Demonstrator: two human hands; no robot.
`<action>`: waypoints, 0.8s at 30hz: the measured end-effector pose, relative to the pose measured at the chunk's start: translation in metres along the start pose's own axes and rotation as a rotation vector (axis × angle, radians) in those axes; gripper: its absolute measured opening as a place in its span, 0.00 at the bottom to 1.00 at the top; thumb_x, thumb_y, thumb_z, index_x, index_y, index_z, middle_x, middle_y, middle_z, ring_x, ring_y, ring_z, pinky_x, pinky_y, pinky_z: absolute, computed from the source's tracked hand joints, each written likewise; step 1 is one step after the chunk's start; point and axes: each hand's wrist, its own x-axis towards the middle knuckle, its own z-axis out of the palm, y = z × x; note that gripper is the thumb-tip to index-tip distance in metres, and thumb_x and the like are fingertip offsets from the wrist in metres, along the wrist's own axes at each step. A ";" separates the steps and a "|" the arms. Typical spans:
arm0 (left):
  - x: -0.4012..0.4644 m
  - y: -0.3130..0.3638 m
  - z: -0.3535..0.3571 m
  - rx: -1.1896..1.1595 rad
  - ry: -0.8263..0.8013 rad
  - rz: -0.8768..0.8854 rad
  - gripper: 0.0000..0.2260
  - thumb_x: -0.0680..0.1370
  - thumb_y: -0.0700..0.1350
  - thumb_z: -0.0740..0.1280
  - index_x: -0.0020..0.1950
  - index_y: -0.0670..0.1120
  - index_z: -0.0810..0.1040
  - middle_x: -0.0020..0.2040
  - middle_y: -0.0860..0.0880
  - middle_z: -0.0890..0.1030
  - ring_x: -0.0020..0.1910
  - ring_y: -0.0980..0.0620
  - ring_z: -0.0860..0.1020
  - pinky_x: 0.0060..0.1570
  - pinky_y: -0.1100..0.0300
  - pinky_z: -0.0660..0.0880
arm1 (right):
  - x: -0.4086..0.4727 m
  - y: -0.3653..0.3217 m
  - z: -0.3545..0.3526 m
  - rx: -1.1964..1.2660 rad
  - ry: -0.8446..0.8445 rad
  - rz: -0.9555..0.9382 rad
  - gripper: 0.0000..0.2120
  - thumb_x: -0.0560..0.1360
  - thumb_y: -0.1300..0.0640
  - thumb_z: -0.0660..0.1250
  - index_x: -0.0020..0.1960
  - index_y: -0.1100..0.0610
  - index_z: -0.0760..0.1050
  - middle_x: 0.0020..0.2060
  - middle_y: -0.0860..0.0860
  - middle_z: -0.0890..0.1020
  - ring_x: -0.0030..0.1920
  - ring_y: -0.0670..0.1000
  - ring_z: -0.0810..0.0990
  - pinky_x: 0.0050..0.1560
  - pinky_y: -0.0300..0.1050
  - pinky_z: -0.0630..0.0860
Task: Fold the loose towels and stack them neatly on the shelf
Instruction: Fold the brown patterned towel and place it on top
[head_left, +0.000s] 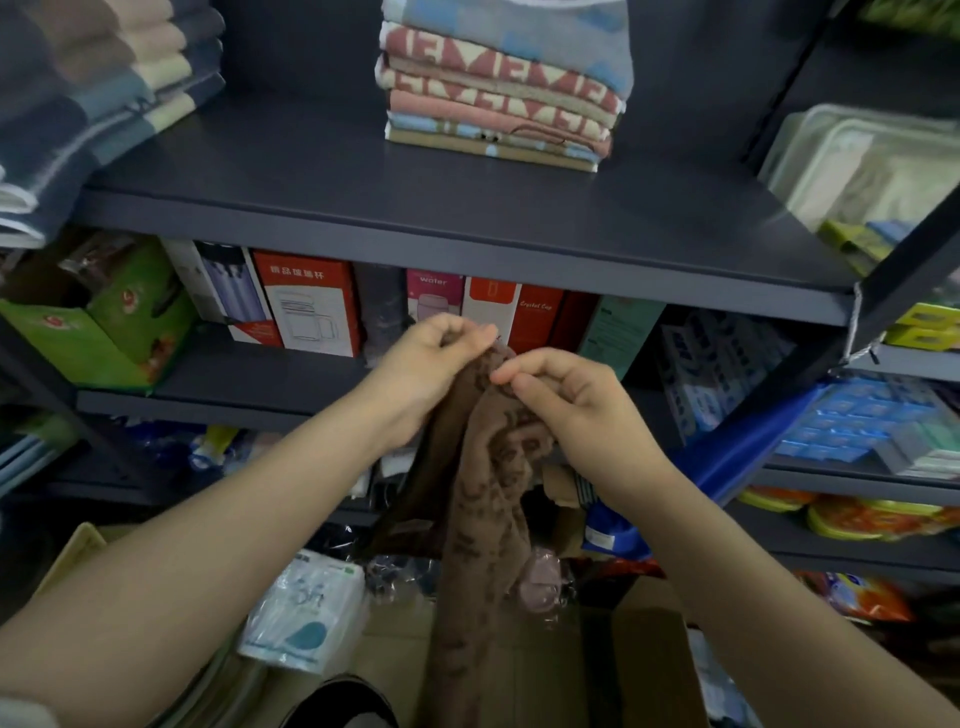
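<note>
Dark grey flat metal shelf (363, 171), seen from above. On it, at centre back, a squared stack of folded terry towels (501, 88) in pink, cream, tan and pale blue. At far left, a second pile of folded towels in navy, beige and brown (98, 78), overhanging the front edge. Bare board between the two piles. Below, a lower dark grey shelf (249, 384) carrying a green cardboard carton (104, 332) at left, then upright boxes in a row: a red-and-white cup box (311, 306), a pink box marked "water" (434, 293), an orange-red box (511, 312). At right, a neighbouring rack's shelf (852, 473) carrying blue packaged goods (852, 415).
</note>
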 end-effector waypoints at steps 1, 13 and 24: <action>-0.004 0.002 0.004 -0.014 -0.030 0.019 0.04 0.76 0.48 0.66 0.45 0.48 0.77 0.39 0.51 0.81 0.39 0.56 0.79 0.40 0.63 0.77 | 0.000 -0.002 -0.001 0.027 0.010 -0.002 0.10 0.78 0.65 0.60 0.48 0.55 0.78 0.43 0.53 0.83 0.45 0.49 0.82 0.41 0.39 0.80; -0.013 -0.010 -0.005 -0.006 -0.073 0.084 0.10 0.74 0.37 0.67 0.42 0.52 0.81 0.35 0.56 0.82 0.36 0.60 0.80 0.35 0.68 0.74 | 0.003 0.017 -0.007 -0.670 0.139 -0.211 0.07 0.73 0.62 0.67 0.49 0.56 0.80 0.44 0.46 0.76 0.48 0.47 0.75 0.51 0.41 0.73; -0.016 -0.006 0.000 -0.015 0.077 0.164 0.13 0.73 0.32 0.67 0.41 0.52 0.81 0.33 0.55 0.83 0.33 0.60 0.81 0.30 0.68 0.74 | 0.011 0.019 0.016 -0.719 0.163 -0.439 0.12 0.77 0.57 0.59 0.53 0.59 0.77 0.49 0.54 0.81 0.49 0.57 0.79 0.42 0.58 0.78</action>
